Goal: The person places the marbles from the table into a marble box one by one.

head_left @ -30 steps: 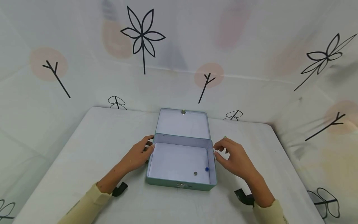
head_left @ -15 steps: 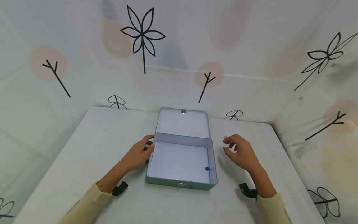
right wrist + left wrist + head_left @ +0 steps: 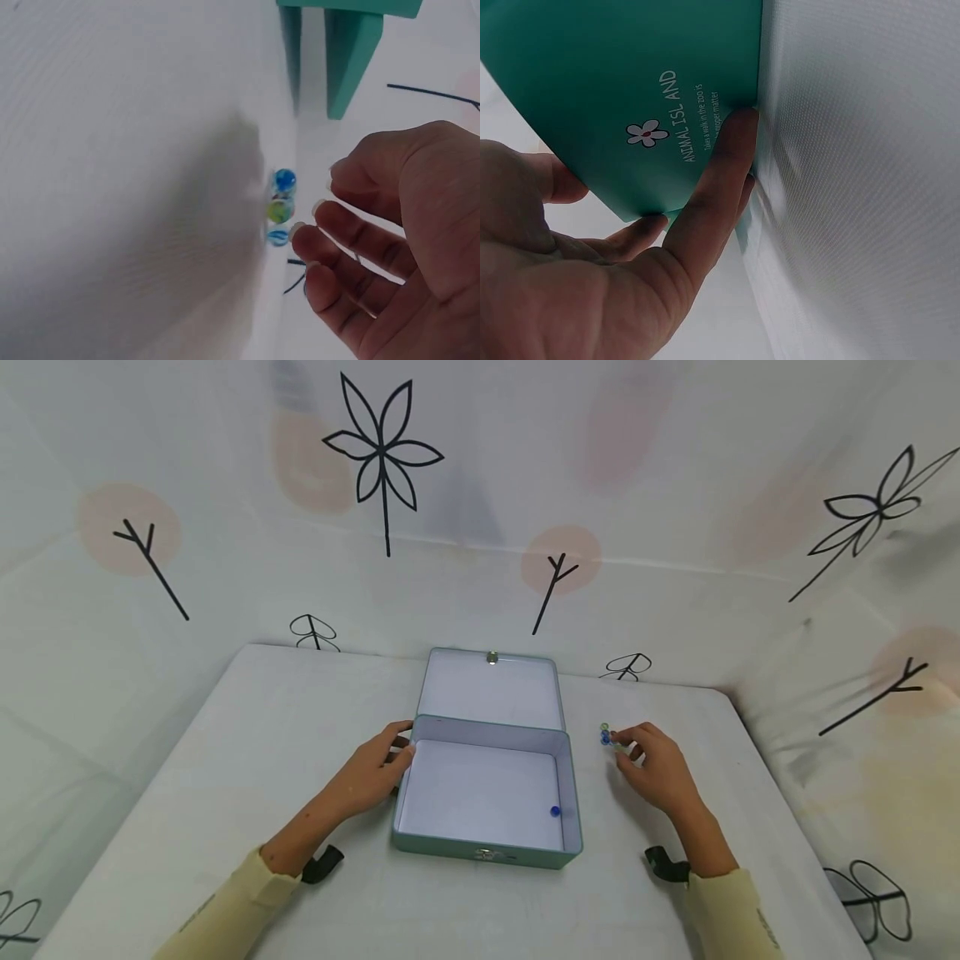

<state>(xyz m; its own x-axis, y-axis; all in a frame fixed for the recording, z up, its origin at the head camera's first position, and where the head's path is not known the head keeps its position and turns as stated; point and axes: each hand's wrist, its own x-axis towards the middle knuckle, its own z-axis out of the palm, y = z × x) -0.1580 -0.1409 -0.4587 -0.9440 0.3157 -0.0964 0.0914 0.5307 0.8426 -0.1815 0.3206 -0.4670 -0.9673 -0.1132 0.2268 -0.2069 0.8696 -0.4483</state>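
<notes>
Right grip is hovering released in the head view, its loosely bent fingers beside small blue and green glassy marbles lying on the white-covered bench; the left grip is resting, unclenched, against the open green tin-like box, where one deep-blue marble is sitting near the right wall. From the left wrist, fingers are touching the box's printed side. From the right wrist, three marbles are clustering by the fingertips, contact unclear; probably light, hard and slippery, they are inviting a pinch across the middle.
</notes>
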